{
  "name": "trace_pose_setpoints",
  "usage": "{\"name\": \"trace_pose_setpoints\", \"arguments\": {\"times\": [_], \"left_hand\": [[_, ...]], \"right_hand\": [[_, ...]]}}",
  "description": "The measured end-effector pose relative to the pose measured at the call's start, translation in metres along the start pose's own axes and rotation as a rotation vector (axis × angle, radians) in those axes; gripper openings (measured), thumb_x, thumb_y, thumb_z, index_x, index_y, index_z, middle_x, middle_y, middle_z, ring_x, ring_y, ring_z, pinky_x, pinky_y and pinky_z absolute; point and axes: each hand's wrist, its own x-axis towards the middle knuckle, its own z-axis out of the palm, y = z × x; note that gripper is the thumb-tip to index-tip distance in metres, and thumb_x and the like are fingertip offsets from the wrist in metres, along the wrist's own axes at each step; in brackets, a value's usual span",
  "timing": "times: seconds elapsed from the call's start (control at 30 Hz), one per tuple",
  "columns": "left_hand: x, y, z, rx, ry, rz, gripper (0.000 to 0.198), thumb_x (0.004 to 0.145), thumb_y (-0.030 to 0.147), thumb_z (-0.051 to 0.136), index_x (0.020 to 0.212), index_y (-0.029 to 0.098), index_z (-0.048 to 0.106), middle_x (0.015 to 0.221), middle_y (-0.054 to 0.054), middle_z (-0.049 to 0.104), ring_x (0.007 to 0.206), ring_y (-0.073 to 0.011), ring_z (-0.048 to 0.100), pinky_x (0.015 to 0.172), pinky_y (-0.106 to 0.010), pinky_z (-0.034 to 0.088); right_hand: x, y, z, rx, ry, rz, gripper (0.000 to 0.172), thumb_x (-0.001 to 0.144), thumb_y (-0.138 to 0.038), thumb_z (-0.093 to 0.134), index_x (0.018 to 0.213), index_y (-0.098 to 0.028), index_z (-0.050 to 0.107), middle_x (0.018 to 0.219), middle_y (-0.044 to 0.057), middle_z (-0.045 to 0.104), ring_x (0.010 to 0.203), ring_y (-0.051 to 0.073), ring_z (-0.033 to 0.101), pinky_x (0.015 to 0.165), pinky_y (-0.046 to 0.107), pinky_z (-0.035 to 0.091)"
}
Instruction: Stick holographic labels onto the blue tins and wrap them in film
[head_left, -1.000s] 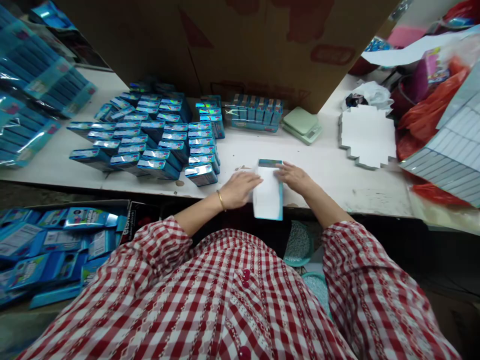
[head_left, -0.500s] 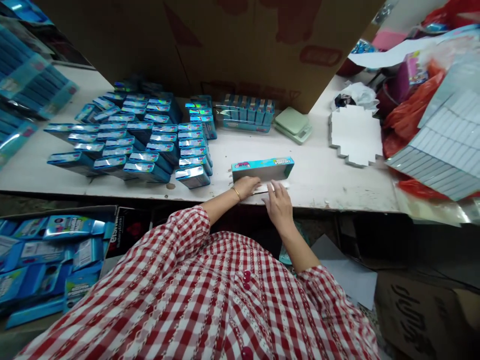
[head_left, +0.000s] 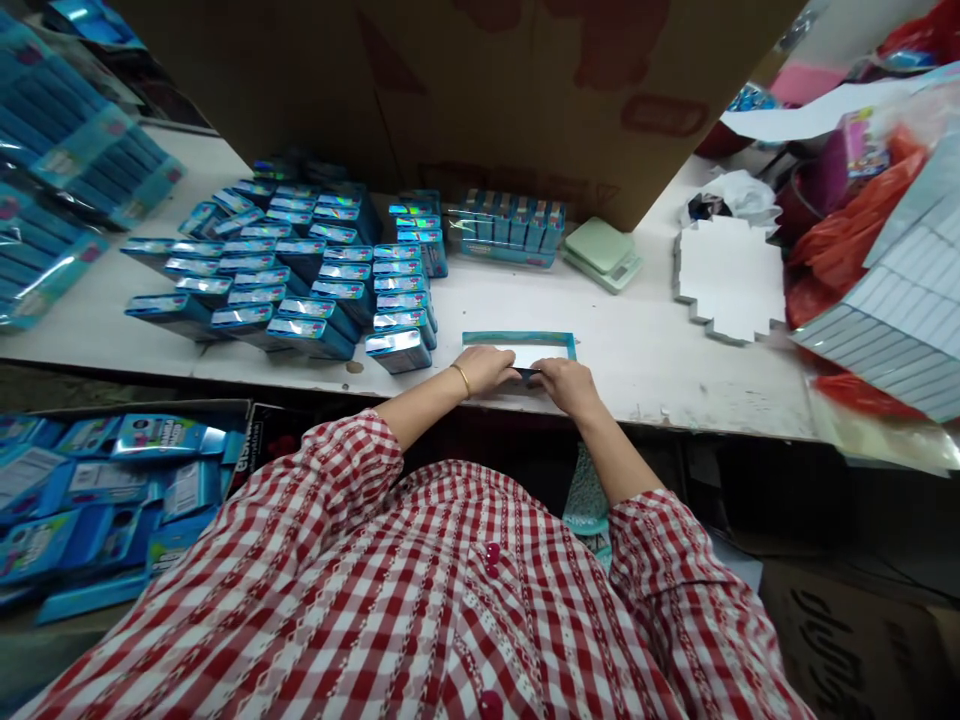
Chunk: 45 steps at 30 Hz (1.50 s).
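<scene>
A shallow open tray box (head_left: 551,352) with blue edges and a white inside rests near the front edge of the white table. My left hand (head_left: 486,369) has its fingers closed over the tray's near wall, left of its middle. Just to the right, my right hand (head_left: 565,384) pinches the same near wall. The fingertips of both hands almost meet. Nothing lies inside the part of the tray that shows.
Many blue boxes (head_left: 300,335) stand in rows on the left. Behind the tray are a clear pack of blue boxes (head_left: 506,235) and a green scale (head_left: 602,253). Flat white cutouts (head_left: 729,280) lie on the right. A large carton (head_left: 480,100) stands behind.
The tray's near wall now stands up, and the tray looks lower and fully formed. Both hands have closed on that wall. The view has shifted slightly.
</scene>
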Motion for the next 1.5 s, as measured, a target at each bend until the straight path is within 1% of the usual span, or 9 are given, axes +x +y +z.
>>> {"name": "trace_pose_setpoints", "arguments": {"times": [0.17, 0.4, 0.6, 0.87, 1.0, 1.17, 1.27, 1.37, 1.5], "left_hand": [[0.021, -0.021, -0.004, -0.158, -0.097, 0.026, 0.036, 0.079, 0.052, 0.057, 0.086, 0.017, 0.065, 0.079, -0.002, 0.066, 0.075, -0.0164, 0.058, 0.064, -0.025, 0.037], [-0.019, 0.009, 0.025, 0.124, 0.227, -0.06, 0.038, 0.083, 0.045, 0.054, 0.1, 0.011, 0.06, 0.104, -0.016, 0.058, 0.101, -0.0277, 0.051, 0.08, -0.037, 0.038], [-0.025, 0.003, 0.049, 0.165, 0.131, -0.055, 0.025, 0.091, 0.026, 0.041, 0.099, 0.011, 0.059, 0.099, -0.017, 0.059, 0.099, -0.0263, 0.053, 0.076, -0.037, 0.041], [-0.018, 0.005, 0.033, 0.164, -0.003, -0.076, 0.04, 0.092, 0.042, 0.038, 0.1, 0.01, 0.061, 0.096, -0.016, 0.064, 0.095, -0.0248, 0.059, 0.073, -0.032, 0.044], [-0.027, 0.016, 0.026, 0.07, -0.085, -0.111, 0.049, 0.092, 0.047, 0.032, 0.094, 0.011, 0.064, 0.099, -0.015, 0.063, 0.09, -0.0242, 0.061, 0.072, -0.033, 0.045], [-0.036, -0.001, 0.007, -0.026, 0.267, -0.127, 0.039, 0.091, 0.041, 0.039, 0.106, 0.013, 0.061, 0.112, -0.014, 0.057, 0.103, -0.0242, 0.053, 0.088, -0.036, 0.042], [-0.025, -0.014, 0.005, -0.026, 0.288, -0.225, 0.046, 0.084, 0.043, 0.052, 0.12, 0.016, 0.053, 0.116, -0.013, 0.055, 0.107, -0.0271, 0.05, 0.088, -0.039, 0.042], [-0.004, -0.018, 0.012, -0.023, 0.125, -0.245, 0.038, 0.085, 0.035, 0.051, 0.119, 0.017, 0.054, 0.113, -0.011, 0.059, 0.103, -0.0241, 0.055, 0.086, -0.035, 0.045], [0.017, -0.013, 0.019, 0.04, 0.032, -0.27, 0.031, 0.09, 0.019, 0.036, 0.11, 0.017, 0.059, 0.109, -0.011, 0.063, 0.097, -0.0227, 0.061, 0.08, -0.034, 0.048]], "right_hand": [[-0.004, -0.007, 0.002, -0.089, 0.21, -0.118, 0.039, 0.084, -0.026, 0.056, 0.123, -0.02, 0.053, 0.121, 0.011, 0.057, 0.106, 0.025, 0.049, 0.089, 0.036, 0.035], [-0.012, 0.0, 0.038, -0.12, 0.257, -0.101, 0.043, 0.083, -0.027, 0.057, 0.126, -0.023, 0.051, 0.119, 0.01, 0.054, 0.103, 0.024, 0.046, 0.089, 0.036, 0.035], [-0.003, 0.004, 0.037, -0.18, 0.103, -0.039, 0.02, 0.087, -0.029, 0.049, 0.095, -0.016, 0.063, 0.093, 0.011, 0.062, 0.089, 0.024, 0.051, 0.073, 0.032, 0.036], [0.005, 0.002, 0.018, -0.199, -0.091, -0.068, 0.031, 0.092, -0.041, 0.041, 0.097, -0.017, 0.059, 0.096, 0.01, 0.066, 0.089, 0.022, 0.058, 0.065, 0.029, 0.037], [0.011, 0.02, 0.011, -0.179, -0.175, -0.233, 0.026, 0.09, -0.035, 0.045, 0.097, -0.015, 0.061, 0.097, 0.011, 0.065, 0.092, 0.022, 0.057, 0.074, 0.031, 0.039], [-0.002, 0.039, 0.007, -0.064, 0.132, -0.19, 0.04, 0.082, -0.013, 0.046, 0.121, -0.013, 0.054, 0.123, 0.014, 0.055, 0.116, 0.025, 0.045, 0.097, 0.039, 0.033], [-0.015, 0.019, 0.008, -0.031, 0.177, -0.25, 0.047, 0.08, -0.016, 0.049, 0.128, -0.014, 0.049, 0.131, 0.013, 0.05, 0.123, 0.026, 0.039, 0.102, 0.042, 0.029], [-0.015, -0.017, 0.012, -0.046, 0.009, -0.4, 0.036, 0.084, -0.026, 0.054, 0.119, -0.017, 0.055, 0.12, 0.011, 0.058, 0.113, 0.024, 0.048, 0.097, 0.039, 0.032], [0.005, -0.045, 0.018, -0.092, -0.145, -0.357, 0.021, 0.089, -0.031, 0.048, 0.094, -0.016, 0.063, 0.095, 0.01, 0.065, 0.092, 0.021, 0.056, 0.079, 0.033, 0.037]]}}
